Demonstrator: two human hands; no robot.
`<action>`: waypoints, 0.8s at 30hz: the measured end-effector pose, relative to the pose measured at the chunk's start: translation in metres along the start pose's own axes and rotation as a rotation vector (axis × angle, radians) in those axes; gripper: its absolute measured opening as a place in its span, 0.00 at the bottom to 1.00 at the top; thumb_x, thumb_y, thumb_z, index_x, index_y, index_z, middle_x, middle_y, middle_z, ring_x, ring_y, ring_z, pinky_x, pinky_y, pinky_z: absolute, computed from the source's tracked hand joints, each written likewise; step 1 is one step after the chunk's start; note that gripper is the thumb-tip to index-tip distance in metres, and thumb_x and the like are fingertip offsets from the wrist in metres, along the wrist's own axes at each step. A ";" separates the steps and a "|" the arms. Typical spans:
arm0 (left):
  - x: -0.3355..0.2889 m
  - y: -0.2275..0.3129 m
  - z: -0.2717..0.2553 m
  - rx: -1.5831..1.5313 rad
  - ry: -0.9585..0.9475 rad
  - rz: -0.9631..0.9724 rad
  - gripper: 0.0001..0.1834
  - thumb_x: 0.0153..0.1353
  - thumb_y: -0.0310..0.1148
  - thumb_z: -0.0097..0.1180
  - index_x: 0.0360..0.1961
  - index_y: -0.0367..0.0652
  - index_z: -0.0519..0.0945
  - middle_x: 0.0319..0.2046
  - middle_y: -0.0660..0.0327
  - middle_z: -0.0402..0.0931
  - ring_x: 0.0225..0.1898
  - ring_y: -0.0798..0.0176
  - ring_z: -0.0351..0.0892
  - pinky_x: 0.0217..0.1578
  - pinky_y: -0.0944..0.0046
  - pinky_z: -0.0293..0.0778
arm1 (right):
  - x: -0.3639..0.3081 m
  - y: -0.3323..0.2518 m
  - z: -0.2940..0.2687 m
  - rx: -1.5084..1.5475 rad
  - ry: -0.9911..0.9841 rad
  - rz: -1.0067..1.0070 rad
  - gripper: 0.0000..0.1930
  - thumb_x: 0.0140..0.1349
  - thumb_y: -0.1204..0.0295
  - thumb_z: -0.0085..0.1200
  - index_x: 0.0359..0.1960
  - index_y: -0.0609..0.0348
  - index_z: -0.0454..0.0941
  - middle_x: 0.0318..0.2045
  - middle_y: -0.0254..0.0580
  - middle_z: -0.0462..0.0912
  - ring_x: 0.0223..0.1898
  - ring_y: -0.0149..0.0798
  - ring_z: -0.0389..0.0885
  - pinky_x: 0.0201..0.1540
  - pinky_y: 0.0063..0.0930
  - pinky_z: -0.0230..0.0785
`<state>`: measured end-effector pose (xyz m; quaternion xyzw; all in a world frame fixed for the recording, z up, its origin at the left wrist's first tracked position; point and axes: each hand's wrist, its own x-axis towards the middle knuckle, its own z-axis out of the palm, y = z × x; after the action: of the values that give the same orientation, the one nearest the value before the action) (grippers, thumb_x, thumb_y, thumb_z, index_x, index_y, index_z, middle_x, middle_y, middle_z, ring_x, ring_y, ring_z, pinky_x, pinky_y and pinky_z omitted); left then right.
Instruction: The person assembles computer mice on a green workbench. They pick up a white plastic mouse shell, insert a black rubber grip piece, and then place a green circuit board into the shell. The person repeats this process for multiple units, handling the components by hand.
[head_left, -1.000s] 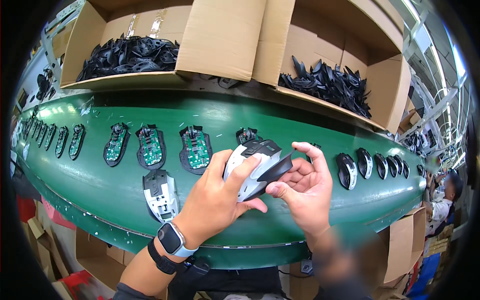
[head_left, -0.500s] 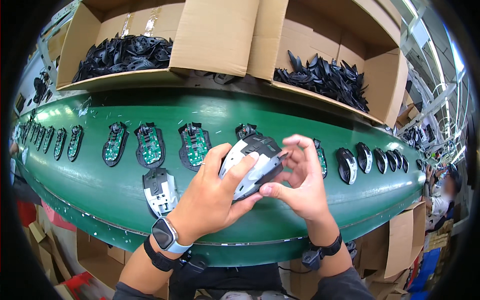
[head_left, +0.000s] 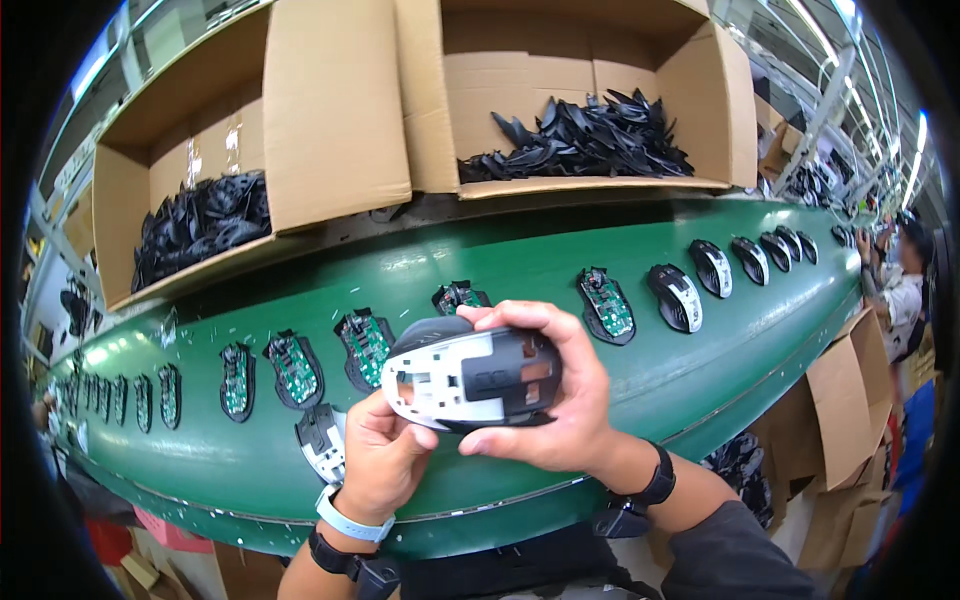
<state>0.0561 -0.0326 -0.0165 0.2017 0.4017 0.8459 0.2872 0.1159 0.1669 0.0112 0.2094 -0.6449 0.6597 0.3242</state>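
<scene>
The white-and-black mouse shell (head_left: 465,375) is over the green belt (head_left: 690,365), fingers curled partway around it — left hand (head_left: 383,460) holding its left end, right hand (head_left: 575,415) spanning its right. It looks light, stiff, perhaps slippery; the long sides seem the safest hold. Circuit boards (head_left: 606,308) crowd the far side — room opens near right.

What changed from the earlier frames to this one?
The shell has turned clockwise in view, its black end now to the right. The right grip, previously at its side, now clasps that end; the left grip has shifted to the white end. The second shell still lies on the belt.
</scene>
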 end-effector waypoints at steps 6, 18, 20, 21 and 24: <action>-0.005 0.004 0.003 -0.092 0.008 -0.022 0.26 0.60 0.40 0.77 0.54 0.41 0.80 0.56 0.56 0.84 0.58 0.54 0.85 0.61 0.48 0.80 | -0.001 -0.003 0.007 -0.120 -0.010 -0.068 0.48 0.50 0.63 0.82 0.69 0.64 0.66 0.60 0.54 0.79 0.62 0.48 0.81 0.67 0.39 0.72; -0.008 0.007 0.001 0.082 -0.024 -0.023 0.41 0.70 0.52 0.63 0.75 0.40 0.63 0.69 0.52 0.71 0.69 0.51 0.74 0.70 0.46 0.72 | 0.006 -0.019 0.005 -0.178 -0.095 0.094 0.48 0.52 0.62 0.83 0.69 0.67 0.64 0.62 0.59 0.79 0.66 0.52 0.80 0.71 0.43 0.71; -0.009 0.010 0.002 0.161 -0.040 -0.021 0.44 0.70 0.55 0.62 0.77 0.42 0.59 0.72 0.52 0.67 0.71 0.50 0.71 0.71 0.45 0.69 | 0.006 -0.016 0.004 -0.137 -0.104 0.079 0.49 0.52 0.63 0.83 0.70 0.67 0.63 0.64 0.59 0.78 0.67 0.52 0.79 0.72 0.44 0.69; -0.009 0.011 0.001 0.201 -0.050 -0.019 0.45 0.70 0.56 0.61 0.78 0.43 0.58 0.73 0.52 0.66 0.72 0.50 0.69 0.72 0.44 0.68 | 0.008 -0.015 0.001 -0.124 -0.110 0.075 0.49 0.51 0.63 0.83 0.70 0.66 0.63 0.64 0.59 0.78 0.67 0.52 0.78 0.72 0.44 0.69; -0.007 0.008 0.002 0.118 -0.136 0.012 0.43 0.72 0.53 0.59 0.79 0.44 0.57 0.74 0.53 0.64 0.73 0.49 0.69 0.73 0.44 0.67 | 0.008 -0.013 -0.004 -0.141 -0.143 0.066 0.49 0.50 0.63 0.84 0.69 0.66 0.64 0.64 0.59 0.79 0.69 0.54 0.77 0.73 0.45 0.69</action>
<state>0.0594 -0.0403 -0.0097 0.2773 0.4291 0.8069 0.2965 0.1199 0.1716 0.0254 0.2113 -0.7178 0.6063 0.2691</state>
